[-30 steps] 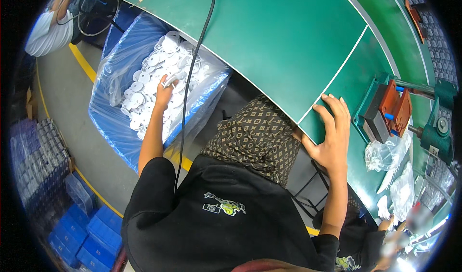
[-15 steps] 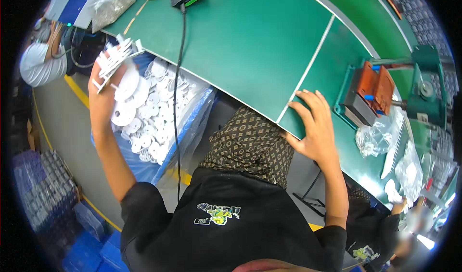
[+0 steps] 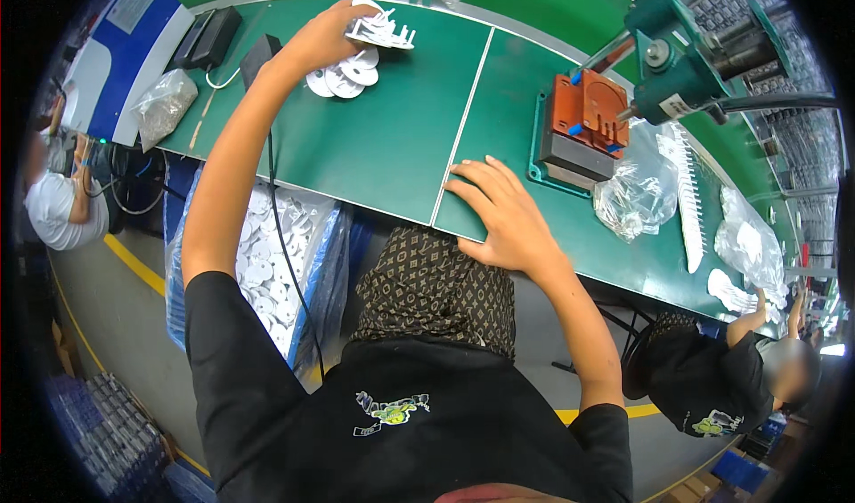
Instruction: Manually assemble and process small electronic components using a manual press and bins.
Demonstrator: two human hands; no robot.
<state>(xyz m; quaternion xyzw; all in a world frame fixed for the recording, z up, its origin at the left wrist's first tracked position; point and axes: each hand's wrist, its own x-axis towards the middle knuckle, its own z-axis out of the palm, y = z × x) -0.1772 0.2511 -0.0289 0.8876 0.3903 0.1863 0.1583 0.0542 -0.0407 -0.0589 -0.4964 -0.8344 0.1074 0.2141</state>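
My left hand is stretched out over the far part of the green table. It is closed on a bunch of white plastic discs with pins. Several flat white discs with centre holes show just under that hand; whether they touch the table I cannot tell. My right hand lies with fingers apart on the table's near edge, beside the white dividing line, and holds nothing. Below the table edge on the left, a blue crate lined with clear plastic holds many similar white discs.
A green press with an orange-red fixture stands at the right. Past it lie clear plastic bags and a long white toothed strip. A black cable hangs across the crate. Co-workers sit at both sides.
My left hand has moved from above the crate to the far side of the table, carrying the white discs. My right hand stays on the table edge. The view has shifted.
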